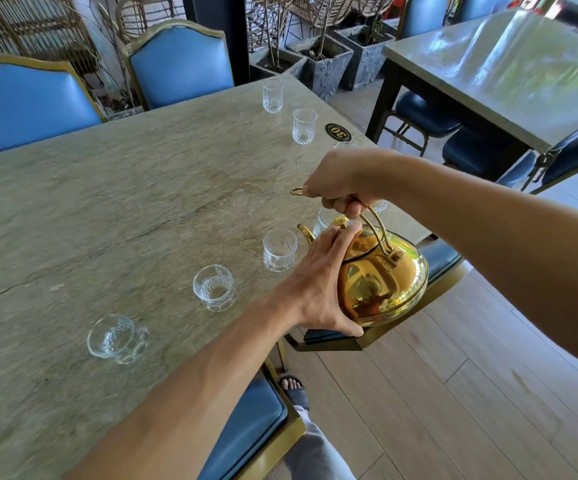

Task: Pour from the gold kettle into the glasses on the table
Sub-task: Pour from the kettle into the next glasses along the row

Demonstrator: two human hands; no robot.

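Hanging over the table edge, gold kettle: R hand gripping handle, L hand spread flat on lid.

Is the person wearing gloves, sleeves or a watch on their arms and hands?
No. The left hand and the right hand are bare: no gloves, rings or watch that I can see. The left forearm and right forearm are bare too, with no sleeve showing up to the picture's edge. Lower down are a light grey trouser leg and a dark open-toed sandal.
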